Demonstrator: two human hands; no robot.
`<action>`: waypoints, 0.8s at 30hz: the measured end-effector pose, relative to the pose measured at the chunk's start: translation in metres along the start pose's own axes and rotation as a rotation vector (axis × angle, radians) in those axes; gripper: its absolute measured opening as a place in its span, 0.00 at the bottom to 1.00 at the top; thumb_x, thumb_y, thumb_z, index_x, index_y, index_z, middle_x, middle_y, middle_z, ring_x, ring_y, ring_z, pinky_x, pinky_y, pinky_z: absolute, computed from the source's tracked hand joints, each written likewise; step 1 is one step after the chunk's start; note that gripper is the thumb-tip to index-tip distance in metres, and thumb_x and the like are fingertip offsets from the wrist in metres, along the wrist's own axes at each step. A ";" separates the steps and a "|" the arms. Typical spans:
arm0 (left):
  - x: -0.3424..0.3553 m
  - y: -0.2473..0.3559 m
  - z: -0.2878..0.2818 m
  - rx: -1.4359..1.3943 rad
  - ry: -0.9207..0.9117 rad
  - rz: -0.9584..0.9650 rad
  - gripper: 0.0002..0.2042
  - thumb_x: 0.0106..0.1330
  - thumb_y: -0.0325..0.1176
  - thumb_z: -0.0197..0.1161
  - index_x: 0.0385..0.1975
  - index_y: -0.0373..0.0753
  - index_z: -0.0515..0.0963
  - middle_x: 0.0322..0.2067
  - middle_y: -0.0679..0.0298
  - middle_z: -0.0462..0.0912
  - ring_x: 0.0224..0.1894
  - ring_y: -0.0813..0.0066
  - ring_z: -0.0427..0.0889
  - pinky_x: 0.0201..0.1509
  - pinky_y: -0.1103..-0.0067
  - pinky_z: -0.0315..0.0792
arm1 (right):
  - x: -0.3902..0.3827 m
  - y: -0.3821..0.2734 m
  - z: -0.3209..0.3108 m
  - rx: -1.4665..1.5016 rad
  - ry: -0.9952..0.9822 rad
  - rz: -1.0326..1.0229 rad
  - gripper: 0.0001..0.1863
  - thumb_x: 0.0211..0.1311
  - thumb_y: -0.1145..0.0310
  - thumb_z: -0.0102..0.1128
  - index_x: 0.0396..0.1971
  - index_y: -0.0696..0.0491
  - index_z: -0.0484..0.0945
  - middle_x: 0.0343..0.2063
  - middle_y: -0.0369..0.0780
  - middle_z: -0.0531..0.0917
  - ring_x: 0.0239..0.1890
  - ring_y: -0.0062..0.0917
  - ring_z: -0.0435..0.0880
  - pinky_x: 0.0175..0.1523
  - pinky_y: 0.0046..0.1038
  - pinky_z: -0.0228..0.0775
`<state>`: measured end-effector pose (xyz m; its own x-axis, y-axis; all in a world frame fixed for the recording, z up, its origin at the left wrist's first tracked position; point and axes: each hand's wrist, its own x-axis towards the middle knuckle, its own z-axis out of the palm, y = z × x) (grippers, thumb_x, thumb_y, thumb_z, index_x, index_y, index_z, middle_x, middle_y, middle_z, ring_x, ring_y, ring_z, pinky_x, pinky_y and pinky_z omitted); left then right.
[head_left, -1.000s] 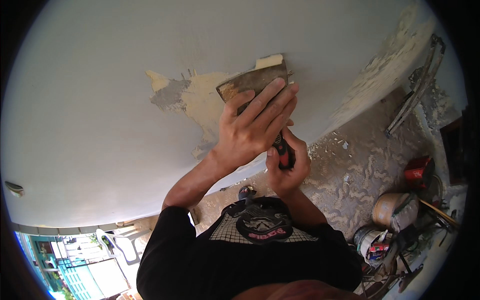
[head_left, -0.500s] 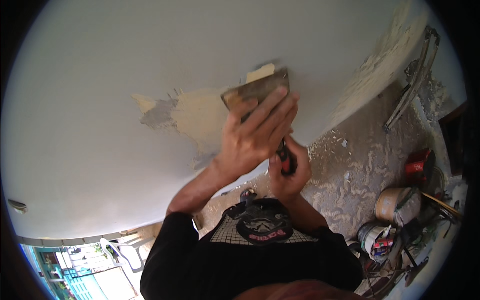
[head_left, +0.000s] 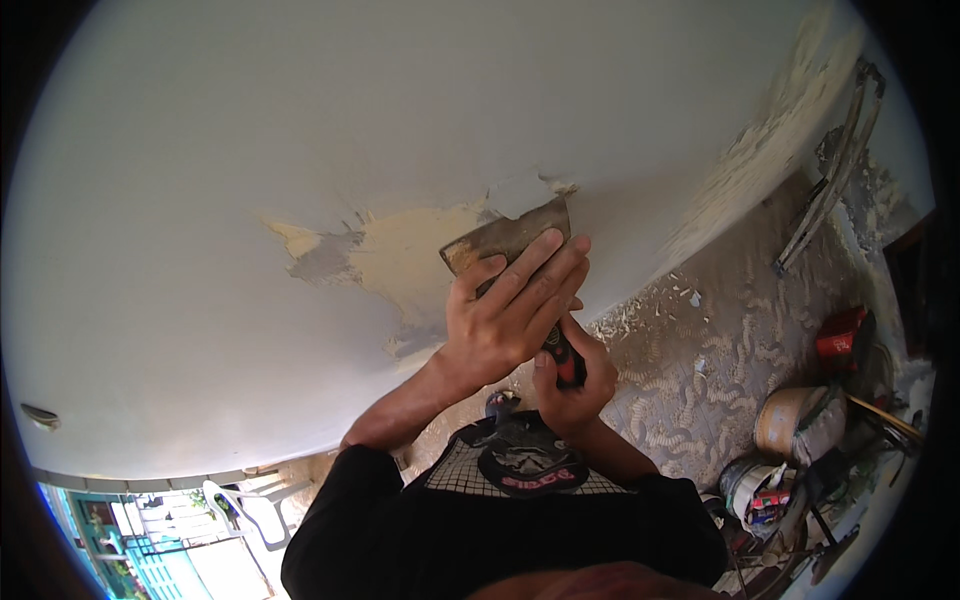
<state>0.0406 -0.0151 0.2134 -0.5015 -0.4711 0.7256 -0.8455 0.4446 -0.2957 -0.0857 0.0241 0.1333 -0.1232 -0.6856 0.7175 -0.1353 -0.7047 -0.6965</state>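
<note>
My right hand (head_left: pixel 575 385) is closed round the red and black handle of a wide scraper (head_left: pixel 515 232). Its worn metal blade lies against the grey wall (head_left: pixel 300 120). My left hand (head_left: pixel 515 310) rests on the blade, fingers stretched out along it; part of the blade and neck is hidden beneath. Left of the blade spreads a cream-coloured patch (head_left: pixel 405 245) with ragged edges. Just beyond the blade's far edge is a pale patch (head_left: pixel 520 192) with a dark, lifted-looking flake (head_left: pixel 560 186) at its right end.
Paint flakes litter the patterned floor (head_left: pixel 690 370) at right. A red container (head_left: pixel 842 338), a round tan tub (head_left: pixel 788 420) and a bucket (head_left: pixel 755 492) of odds and ends stand there. Bare pipes (head_left: pixel 830 175) run up the far right wall. A white chair (head_left: pixel 250 515) is at lower left.
Both hands and the scraper have moved down the wall toward me. The cream piece at the blade's far edge no longer shows; a pale, jagged-edged patch is visible there.
</note>
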 end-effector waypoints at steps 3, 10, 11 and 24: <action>0.018 -0.005 -0.003 0.055 0.008 0.026 0.12 0.67 0.48 0.68 0.47 0.56 0.88 0.55 0.81 0.87 0.60 0.83 0.81 0.64 0.74 0.59 | 0.007 -0.002 0.003 -0.017 0.029 0.027 0.27 0.58 0.75 0.70 0.57 0.67 0.76 0.38 0.53 0.87 0.34 0.32 0.90 0.38 0.29 0.81; 0.005 -0.007 -0.004 0.087 0.022 0.009 0.13 0.67 0.47 0.69 0.48 0.56 0.88 0.56 0.82 0.86 0.61 0.82 0.80 0.65 0.71 0.58 | 0.002 -0.004 0.002 -0.061 -0.041 0.027 0.26 0.64 0.68 0.66 0.57 0.69 0.75 0.44 0.53 0.85 0.42 0.32 0.88 0.46 0.30 0.80; 0.012 -0.010 -0.004 0.096 0.027 -0.008 0.13 0.67 0.47 0.69 0.48 0.56 0.88 0.56 0.82 0.86 0.61 0.82 0.80 0.65 0.72 0.58 | 0.010 -0.002 0.003 -0.075 -0.029 0.027 0.26 0.64 0.68 0.67 0.56 0.69 0.75 0.43 0.52 0.86 0.40 0.32 0.88 0.47 0.30 0.80; 0.010 -0.012 -0.007 0.079 0.060 -0.023 0.12 0.65 0.48 0.69 0.46 0.57 0.88 0.56 0.82 0.86 0.61 0.83 0.80 0.65 0.72 0.59 | 0.022 -0.011 0.008 -0.065 -0.002 -0.045 0.26 0.59 0.75 0.71 0.57 0.67 0.75 0.36 0.51 0.88 0.32 0.29 0.90 0.38 0.27 0.81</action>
<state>0.0472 -0.0200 0.2282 -0.4715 -0.4330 0.7682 -0.8699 0.3711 -0.3248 -0.0795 0.0151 0.1564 -0.1131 -0.6536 0.7483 -0.2038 -0.7219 -0.6613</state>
